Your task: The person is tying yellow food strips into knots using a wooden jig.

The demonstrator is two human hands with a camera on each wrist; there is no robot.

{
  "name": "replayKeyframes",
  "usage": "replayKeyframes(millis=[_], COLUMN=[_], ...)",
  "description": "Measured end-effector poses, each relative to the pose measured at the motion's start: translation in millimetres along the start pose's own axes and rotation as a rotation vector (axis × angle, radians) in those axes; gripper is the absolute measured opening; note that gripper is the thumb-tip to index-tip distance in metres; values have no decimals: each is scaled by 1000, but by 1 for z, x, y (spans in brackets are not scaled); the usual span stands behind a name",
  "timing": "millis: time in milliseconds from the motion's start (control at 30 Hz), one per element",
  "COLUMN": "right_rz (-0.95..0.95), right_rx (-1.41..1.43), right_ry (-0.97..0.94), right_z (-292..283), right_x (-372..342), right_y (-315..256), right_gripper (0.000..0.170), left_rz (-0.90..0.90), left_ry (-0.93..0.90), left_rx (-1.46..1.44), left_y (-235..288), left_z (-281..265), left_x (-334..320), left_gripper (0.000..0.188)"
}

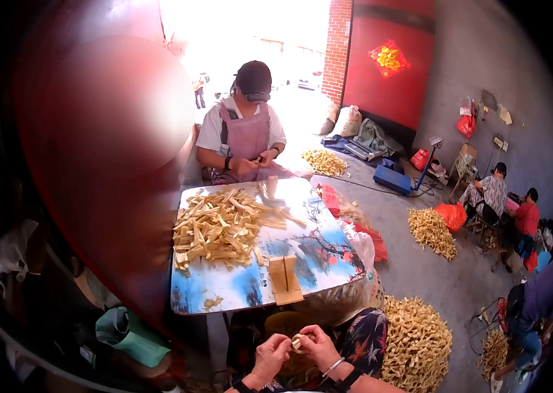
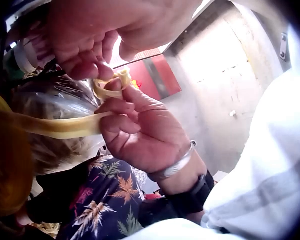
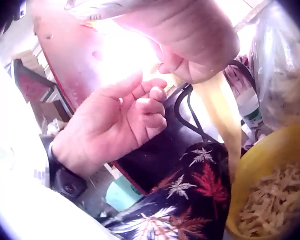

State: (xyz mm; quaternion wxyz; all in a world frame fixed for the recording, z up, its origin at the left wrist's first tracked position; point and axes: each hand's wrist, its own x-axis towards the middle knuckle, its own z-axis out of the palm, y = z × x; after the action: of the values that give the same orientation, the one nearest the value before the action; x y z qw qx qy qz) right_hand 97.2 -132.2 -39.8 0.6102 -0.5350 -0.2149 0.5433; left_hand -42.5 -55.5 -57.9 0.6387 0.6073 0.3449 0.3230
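Low over the lap, a pale yellow flat strip (image 1: 297,343) is bent into a small loop between two bare hands. My right hand (image 1: 321,347), with a bracelet at its wrist, pinches the loop (image 2: 112,89) by thumb and finger. The strip's long tail (image 2: 65,126) passes through its other curled fingers and also hangs down in the right wrist view (image 3: 220,115). My left hand (image 1: 271,358) meets the loop from the other side with its fingertips, fingers curled. Glare hides part of that contact in the right wrist view.
A yellow basin (image 3: 250,170) with cut pieces stands by the knees. Ahead is a table (image 1: 224,288) bearing a heap of strips (image 1: 217,226) and a wooden stand (image 1: 284,278). Knotted pieces (image 1: 417,337) lie piled at the right. Another person (image 1: 247,124) works across the table.
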Motion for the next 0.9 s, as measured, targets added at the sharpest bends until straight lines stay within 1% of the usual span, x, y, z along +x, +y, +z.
replayKeyframes(millis=[67, 100, 200, 233, 333, 367, 400, 433, 467, 500, 533, 567, 600, 633, 700, 733, 800, 867, 900], right_rz=[-36, -18, 17, -5, 41, -23, -46, -68, -88, -150, -182, -233, -271, -311, -452, -551, -393, -433, -442], right_rx=[-105, -113, -220, -297, -612, -701, -756, -813, -868, -828, -781, -778, -778, -803, -878, -927, -845, -918, -943], right_ry=[35, 42, 38, 89, 39, 29, 26, 22, 21, 42, 71, 92, 115, 132, 109, 114, 102, 44, 71], right_z=[10, 14, 18, 26, 22, 24, 28, 32, 36, 40, 45, 50, 56, 63, 69, 70, 81, 69, 64], right_x=[4, 5, 13, 11, 15, 16, 15, 14, 13, 15, 15, 18, 23, 26, 30, 32, 22, 25, 26], right_y=[0, 0, 5, 1, -6, -7, -8, -10, -11, -10, -7, -6, -9, -11, -3, 7, 5, 11, 10], right_gripper=[15, 15, 18, 18, 18, 19, 18, 17, 15, 15, 15, 14, 14, 12, 7, 9, 11, 11, 13], left_rz=[52, 67, 261, 272, 296, 300, 303, 246, 126, -13, -183, -220, -268, -269, -221, -203, -170, -149, -171], left_ry=[-62, -32, 62, 74, 116, 134, 151, 159, 124, 84, 44, 23, 21, -20, -80, -70, -9, 23, 40], left_rx=[-34, 69, 210, 225, 256, 253, 248, 225, 31, -163, -355, -586, -821, -880, -959, -866, -766, -744, -713], left_y=[-2, -6, 13, 12, 6, 5, 3, 0, -7, -18, -18, -19, -6, -4, -2, -6, -17, -25, -27], left_z=[0, -4, -16, -22, -45, -50, -56, -61, -64, -66, -67, -66, -64, -62, -53, -52, -54, -56, -57], left_x=[-1, 0, 3, 7, 15, 16, 18, 20, 29, 36, 28, 25, 28, 26, 18, 14, 13, 11, 11], left_gripper=[15, 15, 10, 8, 4, 3, 3, 3, 2, 4, 6, 10, 14, 22, 22, 19, 18, 18, 18])
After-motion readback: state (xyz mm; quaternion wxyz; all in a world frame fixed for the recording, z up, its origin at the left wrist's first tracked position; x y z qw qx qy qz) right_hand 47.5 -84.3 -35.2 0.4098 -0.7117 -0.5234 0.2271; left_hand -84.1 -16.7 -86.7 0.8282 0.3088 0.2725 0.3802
